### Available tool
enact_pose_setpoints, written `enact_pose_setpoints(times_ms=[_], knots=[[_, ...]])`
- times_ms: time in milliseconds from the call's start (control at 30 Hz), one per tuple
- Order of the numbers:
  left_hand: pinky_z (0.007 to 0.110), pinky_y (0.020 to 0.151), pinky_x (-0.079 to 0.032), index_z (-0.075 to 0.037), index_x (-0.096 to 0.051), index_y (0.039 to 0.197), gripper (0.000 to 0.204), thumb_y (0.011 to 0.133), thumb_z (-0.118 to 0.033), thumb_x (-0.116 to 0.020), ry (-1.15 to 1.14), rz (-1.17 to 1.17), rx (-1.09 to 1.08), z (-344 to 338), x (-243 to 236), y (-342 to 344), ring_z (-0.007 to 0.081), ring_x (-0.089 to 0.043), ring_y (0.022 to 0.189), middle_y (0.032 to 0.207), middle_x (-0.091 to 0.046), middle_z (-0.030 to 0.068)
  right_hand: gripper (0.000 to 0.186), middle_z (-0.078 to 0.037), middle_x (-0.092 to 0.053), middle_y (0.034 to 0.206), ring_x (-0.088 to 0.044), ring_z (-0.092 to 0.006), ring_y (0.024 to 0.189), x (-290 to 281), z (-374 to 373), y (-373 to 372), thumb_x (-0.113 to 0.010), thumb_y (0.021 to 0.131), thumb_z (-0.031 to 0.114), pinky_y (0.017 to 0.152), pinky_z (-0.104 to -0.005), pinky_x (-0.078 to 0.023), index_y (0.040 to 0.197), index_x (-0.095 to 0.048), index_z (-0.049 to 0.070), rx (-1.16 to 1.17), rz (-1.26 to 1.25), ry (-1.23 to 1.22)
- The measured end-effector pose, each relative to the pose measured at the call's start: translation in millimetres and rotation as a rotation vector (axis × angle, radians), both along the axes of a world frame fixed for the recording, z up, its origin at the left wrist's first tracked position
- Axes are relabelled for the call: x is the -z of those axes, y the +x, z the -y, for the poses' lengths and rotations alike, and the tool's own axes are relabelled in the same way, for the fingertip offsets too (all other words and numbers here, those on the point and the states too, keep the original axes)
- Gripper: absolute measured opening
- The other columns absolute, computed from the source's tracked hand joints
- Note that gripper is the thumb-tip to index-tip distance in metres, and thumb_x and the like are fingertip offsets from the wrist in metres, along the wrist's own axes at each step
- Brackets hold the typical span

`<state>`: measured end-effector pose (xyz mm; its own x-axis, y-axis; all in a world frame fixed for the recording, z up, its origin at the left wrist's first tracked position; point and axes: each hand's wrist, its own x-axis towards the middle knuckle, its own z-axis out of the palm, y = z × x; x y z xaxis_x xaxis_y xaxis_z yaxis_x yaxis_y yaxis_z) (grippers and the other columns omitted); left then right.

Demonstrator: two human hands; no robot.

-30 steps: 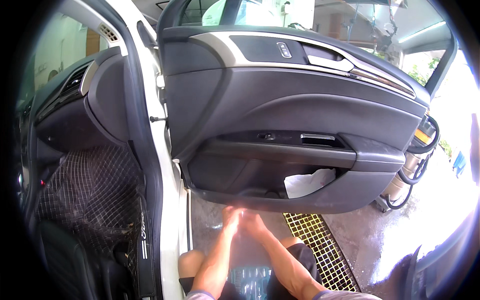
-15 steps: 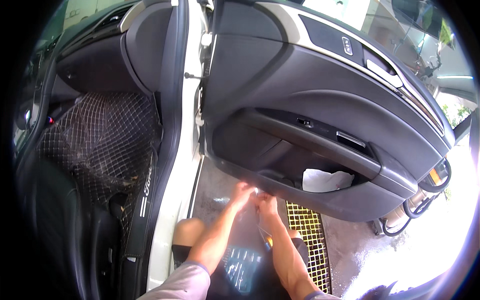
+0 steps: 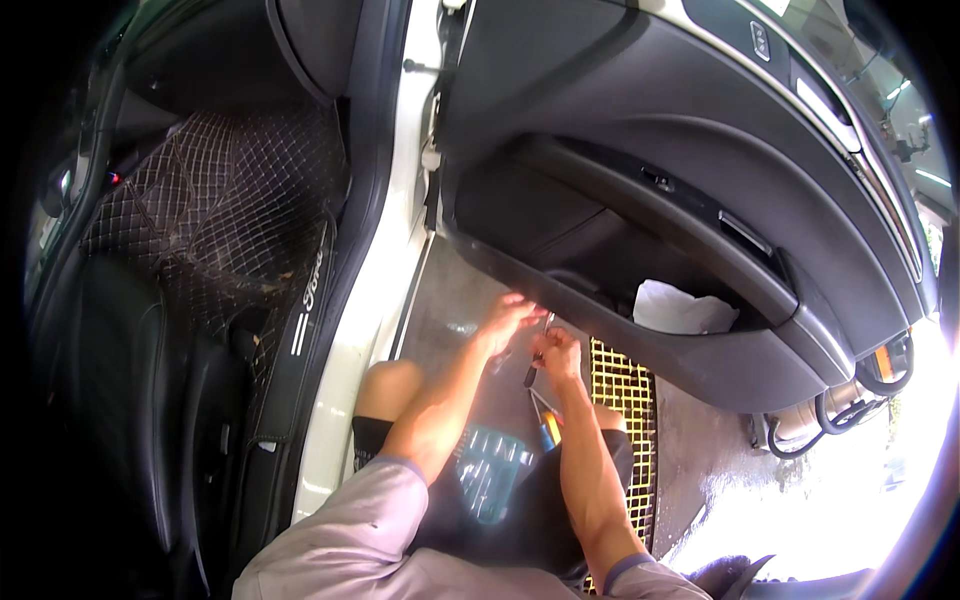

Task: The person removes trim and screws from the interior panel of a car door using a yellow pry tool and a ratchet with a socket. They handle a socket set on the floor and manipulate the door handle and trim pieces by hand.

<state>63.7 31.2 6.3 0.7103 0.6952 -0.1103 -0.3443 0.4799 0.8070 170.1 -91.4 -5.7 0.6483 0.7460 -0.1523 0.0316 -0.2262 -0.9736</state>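
My left hand (image 3: 510, 325) has curled fingers at the lower edge of the open car door's black trim panel (image 3: 590, 305); whatever they grip is too small to make out. Just right of it, my right hand (image 3: 555, 352) is closed on a slim tool (image 3: 530, 375) with a dark handle, its silvery upper part pointing up at the panel's edge. Below, more tools with yellow and blue handles (image 3: 549, 428) lie between my legs, beside a clear bluish plastic case (image 3: 490, 470).
A white cloth or paper (image 3: 680, 308) sits in the door pocket. Left are the white sill (image 3: 355, 340), black seat (image 3: 120, 380) and quilted mat (image 3: 220, 190). A yellow floor grate (image 3: 625, 400) runs right of my legs; a steel machine with black hoses (image 3: 800, 430) stands behind the door.
The view has tipped down and closer over my hands. My right hand now shows a dark-handled tool. The yellow-handled tool and more of the case have come into sight.
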Motion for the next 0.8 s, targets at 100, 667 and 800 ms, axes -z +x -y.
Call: enact_pose_setpoints(times_ms=[100, 667, 800], knots=[[0.033, 0.087, -0.058, -0.001, -0.064, 0.110, 0.013, 0.100, -0.005, -0.058, -0.071, 0.017, 0.003, -1.7, -3.2, 1.9, 0.0215, -0.070, 0.100, 0.106, -0.070, 0.0107, 0.011, -0.005, -0.068, 0.082, -0.068, -0.0138, 0.070, 5.5, 5.7, -2.2, -0.072, 0.091, 0.011, 0.051, -0.0260, -0.054, 0.093, -0.066, 0.002, 0.032, -0.056, 0.008], [0.033, 0.096, -0.057, -0.001, -0.062, 0.116, 0.022, 0.094, 0.003, -0.057, -0.242, 0.234, 0.113, -17.7, 4.6, 13.3, 0.0204, -0.065, 0.106, 0.114, -0.066, 0.0088, 0.016, -0.004, -0.068, 0.087, -0.069, -0.0140, 0.076, -25.7, 34.8, -16.1, -0.072, 0.092, 0.012, 0.051, -0.0238, -0.055, 0.101, -0.064, 0.001, -0.018, -0.080, 0.018], [0.035, 0.091, -0.062, 0.007, -0.061, 0.111, 0.018, 0.094, 0.006, -0.055, -0.228, 0.222, 0.058, -13.9, -10.1, 7.6, 0.0228, -0.068, 0.098, 0.109, -0.067, 0.0144, 0.015, -0.004, -0.067, 0.086, -0.069, -0.0140, 0.076, -26.8, 41.8, -11.4, -0.072, 0.092, 0.012, 0.053, -0.0246, -0.055, 0.099, -0.065, 0.001, 0.017, -0.084, 0.002]])
